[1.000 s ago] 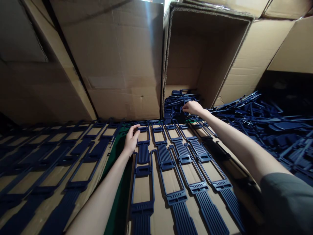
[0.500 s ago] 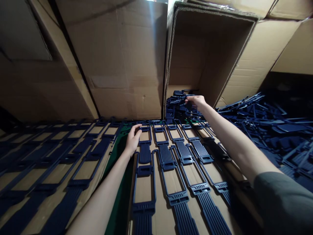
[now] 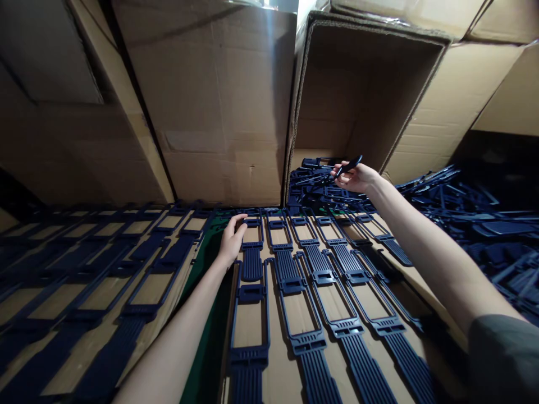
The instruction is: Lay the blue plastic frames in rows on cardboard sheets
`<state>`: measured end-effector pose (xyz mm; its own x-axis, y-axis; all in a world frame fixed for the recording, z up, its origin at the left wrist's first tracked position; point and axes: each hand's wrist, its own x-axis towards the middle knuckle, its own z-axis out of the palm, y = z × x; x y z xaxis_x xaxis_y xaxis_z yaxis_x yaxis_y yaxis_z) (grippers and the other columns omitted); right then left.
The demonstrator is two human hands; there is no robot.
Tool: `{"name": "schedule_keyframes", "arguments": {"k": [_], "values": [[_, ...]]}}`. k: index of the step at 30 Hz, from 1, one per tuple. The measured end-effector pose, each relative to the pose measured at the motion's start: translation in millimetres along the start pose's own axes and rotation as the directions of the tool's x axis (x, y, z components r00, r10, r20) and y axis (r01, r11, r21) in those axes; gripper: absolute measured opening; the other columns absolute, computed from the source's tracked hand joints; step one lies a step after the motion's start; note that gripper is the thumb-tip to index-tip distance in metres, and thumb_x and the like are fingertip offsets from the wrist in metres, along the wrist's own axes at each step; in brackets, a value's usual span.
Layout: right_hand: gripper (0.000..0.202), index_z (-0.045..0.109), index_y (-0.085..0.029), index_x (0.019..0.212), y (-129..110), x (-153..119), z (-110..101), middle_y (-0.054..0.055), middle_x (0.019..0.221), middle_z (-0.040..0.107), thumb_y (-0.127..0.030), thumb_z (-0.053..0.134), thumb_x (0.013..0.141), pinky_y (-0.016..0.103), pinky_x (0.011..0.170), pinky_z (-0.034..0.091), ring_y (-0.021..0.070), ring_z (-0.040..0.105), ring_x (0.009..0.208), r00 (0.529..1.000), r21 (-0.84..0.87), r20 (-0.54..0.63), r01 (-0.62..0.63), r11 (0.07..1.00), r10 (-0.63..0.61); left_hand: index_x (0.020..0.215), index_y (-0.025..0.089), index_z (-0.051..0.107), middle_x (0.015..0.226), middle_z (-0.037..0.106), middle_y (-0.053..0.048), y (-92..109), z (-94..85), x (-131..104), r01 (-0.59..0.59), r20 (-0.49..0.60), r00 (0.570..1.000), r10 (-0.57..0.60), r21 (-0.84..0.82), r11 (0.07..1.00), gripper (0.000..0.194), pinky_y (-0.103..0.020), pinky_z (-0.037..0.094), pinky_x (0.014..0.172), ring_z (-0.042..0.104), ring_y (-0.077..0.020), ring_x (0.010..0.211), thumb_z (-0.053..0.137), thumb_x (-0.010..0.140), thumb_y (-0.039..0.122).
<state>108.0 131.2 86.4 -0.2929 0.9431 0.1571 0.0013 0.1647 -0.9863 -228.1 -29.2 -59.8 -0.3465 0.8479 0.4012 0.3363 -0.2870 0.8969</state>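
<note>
When compared with the frame half a second earlier, the head view shows the right hand (image 3: pixel 357 177) rolled palm-upward and drawn slightly clear of the loose heap (image 3: pixel 309 188) at the mouth of the open carton (image 3: pixel 370 101). Its fingers are closed on a dark blue plastic piece (image 3: pixel 351 164) — thin, seen nearly edge-on, one end tilted up toward the right, the rest partly hidden by the fingers. The piece is held above the heap, in front of the carton's opening. By contrast, the left hand (image 3: pixel 231 240) has kept its place beside the leftmost far frame (image 3: pixel 252 264), thumb and fingers narrowly parted at its upper left corner; whether they grip the rim cannot be told. This frame — dark blue, with a rectangular opening and a ribbed tongue — lies flat on a cardboard sheet (image 3: pixel 278 365), in rows with others of similar form.
</note>
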Motion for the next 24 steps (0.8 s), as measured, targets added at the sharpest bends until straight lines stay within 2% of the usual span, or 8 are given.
{"name": "schedule_keyframes", "arguments": {"k": [3, 6, 9, 11, 15, 19, 22, 24], "values": [[0.013, 0.056, -0.015, 0.087, -10, -12, -4, -0.004, 0.071, 0.066, -0.017, 0.043, 0.092, 0.025, 0.07, 0.05, 0.0079, 0.064, 0.075, 0.99, 0.091, 0.08, -0.122, 0.988, 0.114, 0.107, 0.02, 0.059, 0.118, 0.061, -0.008, 0, 0.2, 0, -0.004, -0.001, 1.0, 0.004, -0.002, 1.0, 0.033, -0.041, 0.035, 0.105, 0.052, -0.0247, 0.116, 0.052, 0.078, 0.033], [0.013, 0.058, -0.016, 0.098, -20, -28, -10, -0.003, 0.075, 0.069, -0.018, 0.047, 0.091, 0.023, 0.066, 0.05, 0.0091, 0.065, 0.073, 0.985, 0.128, 0.098, -0.155, 0.98, 0.143, 0.108, 0.02, 0.059, 0.119, 0.06, -0.008, 0, 0.4, 0, 0.004, 0.004, 1.0, -0.004, 0.001, 1.0, 0.034, -0.04, 0.035, 0.105, 0.052, -0.0248, 0.117, 0.051, 0.078, 0.034], [0.023, 0.061, -0.015, 0.107, -31, -55, -18, 0.001, 0.085, 0.071, -0.019, 0.06, 0.085, 0.026, 0.068, 0.052, 0.0133, 0.067, 0.074, 0.996, 0.089, 0.076, -0.055, 0.994, 0.048, 0.108, 0.02, 0.058, 0.118, 0.06, -0.008, 0, 0.5, 0, 0.016, 0.01, 1.0, -0.016, -0.01, 1.0, 0.035, -0.04, 0.036, 0.104, 0.052, -0.025, 0.116, 0.052, 0.077, 0.035], [0.028, 0.063, -0.016, 0.107, -40, -78, -23, 0.003, 0.088, 0.072, -0.02, 0.067, 0.079, 0.029, 0.073, 0.053, 0.0161, 0.067, 0.077, 0.997, 0.033, 0.067, 0.03, 0.999, -0.032, 0.107, 0.019, 0.058, 0.116, 0.061, -0.008, 1, 0.7, 1, 0.015, 0.007, 1.0, -0.015, -0.015, 1.0, 0.035, -0.04, 0.036, 0.103, 0.053, -0.0249, 0.115, 0.052, 0.076, 0.035], [0.02, 0.067, -0.028, 0.099, -52, -125, -32, 0.002, 0.086, 0.07, -0.027, 0.069, 0.078, 0.033, 0.076, 0.055, 0.0186, 0.065, 0.08, 0.992, -0.064, 0.101, 0.082, 0.995, -0.076, 0.105, 0.019, 0.059, 0.115, 0.061, -0.008, 3, 1.3, 2, 0.01, -0.007, 1.0, -0.01, 0.009, 1.0, 0.035, -0.04, 0.037, 0.102, 0.053, -0.0253, 0.114, 0.052, 0.076, 0.036], [0.022, 0.068, -0.035, 0.099, -43, -154, -43, 0.0, 0.072, 0.063, -0.032, 0.069, 0.077, 0.033, 0.07, 0.054, 0.0186, 0.061, 0.071, 0.99, -0.028, 0.14, 0.029, 0.999, -0.025, 0.106, 0.02, 0.058, 0.117, 0.061, -0.008, 5, 0.6, 3, 0.011, 0.0, 1.0, -0.011, 0.027, 1.0, 0.036, -0.039, 0.036, 0.103, 0.052, -0.0246, 0.114, 0.052, 0.075, 0.037], [0.027, 0.068, -0.034, 0.101, -28, -161, -48, -0.002, 0.061, 0.055, -0.031, 0.069, 0.074, 0.033, 0.067, 0.053, 0.0164, 0.056, 0.061, 0.983, 0.046, 0.181, -0.044, 0.998, 0.035, 0.106, 0.02, 0.058, 0.117, 0.06, -0.008, 4, -0.8, 4, 0.017, 0.005, 1.0, -0.018, 0.024, 1.0, 0.037, -0.039, 0.036, 0.102, 0.053, -0.0246, 0.114, 0.052, 0.074, 0.037], [0.028, 0.068, -0.033, 0.102, -21, -163, -50, -0.005, 0.049, 0.043, -0.03, 0.068, 0.074, 0.034, 0.064, 0.051, 0.0137, 0.046, 0.049, 0.978, 0.057, 0.197, -0.076, 0.995, 0.064, 0.107, 0.02, 0.058, 0.118, 0.06, -0.008, 3, -1.7, 5, 0.019, 0.012, 1.0, -0.019, 0.016, 1.0, 0.038, -0.039, 0.036, 0.102, 0.052, -0.0251, 0.114, 0.053, 0.074, 0.038]]}}
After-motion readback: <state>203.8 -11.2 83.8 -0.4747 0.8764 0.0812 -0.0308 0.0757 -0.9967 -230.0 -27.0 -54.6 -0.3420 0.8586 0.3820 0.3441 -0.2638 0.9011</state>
